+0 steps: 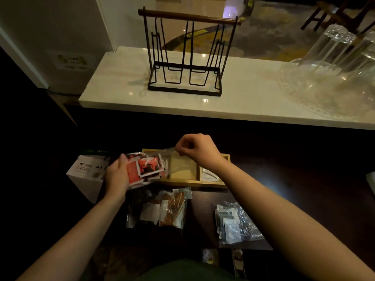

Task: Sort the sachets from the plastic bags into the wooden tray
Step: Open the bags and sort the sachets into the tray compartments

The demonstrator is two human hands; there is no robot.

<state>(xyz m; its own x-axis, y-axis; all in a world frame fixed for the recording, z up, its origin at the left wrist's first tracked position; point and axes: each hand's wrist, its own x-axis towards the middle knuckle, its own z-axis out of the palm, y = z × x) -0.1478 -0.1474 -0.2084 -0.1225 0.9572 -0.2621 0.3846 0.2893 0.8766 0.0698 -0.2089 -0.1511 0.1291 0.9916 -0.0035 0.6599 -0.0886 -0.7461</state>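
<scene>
Dark green cloth (188, 268), nearest the lens, fills the bottom edge between two bare forearms. Beyond the hands a broad white stone counter (243, 94) runs glossy and flat, carrying a black wire rack (184, 57) with a round wooden bar on top and a cluster of clear ribbed glassware (334, 67) on the right. Below it, on a dark surface, sits a white paper box (87, 175), blocky and matte, printed "A4". Just right of that lies the wooden tray (186, 180), a shallow pale rectangle with its long side running left to right; a divider splits off a right compartment holding white sachets (209, 175), while the middle compartment shows bare wood through plastic. Above the tray's left end the held bag (154, 169), clear and crinkled, lies roughly sideways, its long axis left to right, stuffed with flat red-and-white packets (146, 167) bunched at the left. Its open end points right. The left hand (117, 175) cups the packed end, fingers wrapped around it; the right hand (194, 149) is curled, fingertips pinching the bag's thin upper edge. Nearer the body rest two more limp, shiny bags: one with brown and white packets (162, 209), one with grey and white packets (233, 224), well apart.
</scene>
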